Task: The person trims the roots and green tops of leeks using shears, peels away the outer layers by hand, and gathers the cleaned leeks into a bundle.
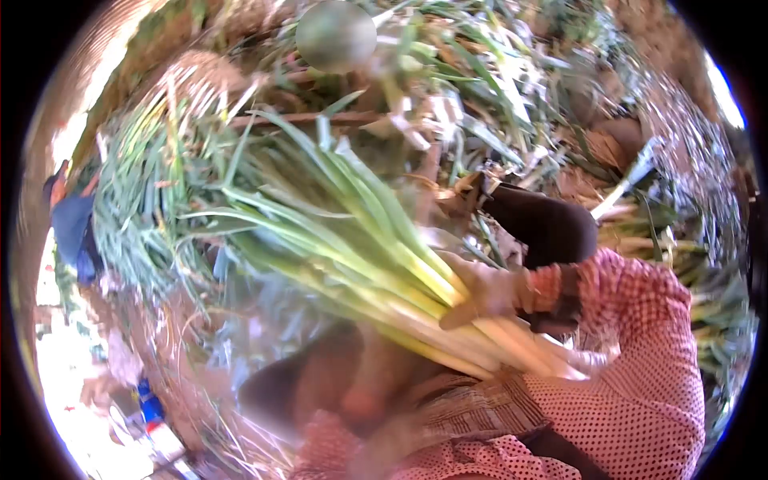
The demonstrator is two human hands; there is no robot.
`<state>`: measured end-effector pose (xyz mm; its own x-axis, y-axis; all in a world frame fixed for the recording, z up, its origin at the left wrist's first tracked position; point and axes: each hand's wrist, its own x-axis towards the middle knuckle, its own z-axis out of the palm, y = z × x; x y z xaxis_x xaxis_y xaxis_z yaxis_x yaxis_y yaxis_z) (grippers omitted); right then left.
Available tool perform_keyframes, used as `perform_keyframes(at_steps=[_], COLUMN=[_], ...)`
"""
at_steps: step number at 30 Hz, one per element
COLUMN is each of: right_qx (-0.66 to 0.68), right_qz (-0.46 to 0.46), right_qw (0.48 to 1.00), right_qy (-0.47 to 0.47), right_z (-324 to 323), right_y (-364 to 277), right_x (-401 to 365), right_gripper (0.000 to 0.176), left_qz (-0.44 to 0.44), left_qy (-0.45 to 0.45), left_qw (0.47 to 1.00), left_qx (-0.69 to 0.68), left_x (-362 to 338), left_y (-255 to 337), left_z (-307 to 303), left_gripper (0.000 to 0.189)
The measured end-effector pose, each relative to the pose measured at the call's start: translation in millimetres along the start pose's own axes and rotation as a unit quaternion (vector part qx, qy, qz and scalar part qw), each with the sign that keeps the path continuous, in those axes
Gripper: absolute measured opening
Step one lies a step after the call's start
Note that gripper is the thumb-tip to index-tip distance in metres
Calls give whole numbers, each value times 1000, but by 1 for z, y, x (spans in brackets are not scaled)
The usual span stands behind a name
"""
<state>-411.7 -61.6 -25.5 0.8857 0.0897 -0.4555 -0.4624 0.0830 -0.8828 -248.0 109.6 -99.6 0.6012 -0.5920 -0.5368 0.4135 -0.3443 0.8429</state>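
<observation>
A bundle of leeks (376,276) slants across the middle of the view, green leaves toward the upper left and pale stalk ends toward my lap at the lower right. My right hand (484,292), coming out of a pink checked sleeve (632,312), is wrapped over the pale stalks from above. Below the bundle, close to the stalks and my dark knee, my left hand (368,392) is smeared by motion and its fingers do not show clearly.
A large heap of leeks (160,192) lies at the left. Loose leaves and cut pieces (496,80) cover the ground ahead. More leeks (704,312) lie at the right. A person in dark blue (76,232) is at the far left edge. A blue object (150,404) stands lower left.
</observation>
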Motion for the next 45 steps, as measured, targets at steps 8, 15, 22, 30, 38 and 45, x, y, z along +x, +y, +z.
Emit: perform_keyframes(at_steps=[8,15,22,30,38,45], right_qx=[29,62,167,244,205,-50], right_qz=[-23,-274,-587,-396,74,340], right_qw=[999,948,729,321,71,107], right_qy=[0,148,311,825,973,933], right_z=[-3,22,41,101,61,32], right_y=[-25,-52,-47,206,268,356], right_x=[11,-70,-317,-525,-528,-541], right_gripper=[86,75,76,52,82,75], left_qz=[109,264,116,442,375,97], left_qy=[-17,-77,-531,-648,-294,-109], left_qw=[991,958,835,512,728,556], left_qx=[77,81,-84,351,493,818], left_x=[-18,-97,-234,-304,-101,-118], left_y=[51,134,206,107,132,77], left_z=[13,99,273,426,161,-87], left_gripper=[64,67,62,50,27,61])
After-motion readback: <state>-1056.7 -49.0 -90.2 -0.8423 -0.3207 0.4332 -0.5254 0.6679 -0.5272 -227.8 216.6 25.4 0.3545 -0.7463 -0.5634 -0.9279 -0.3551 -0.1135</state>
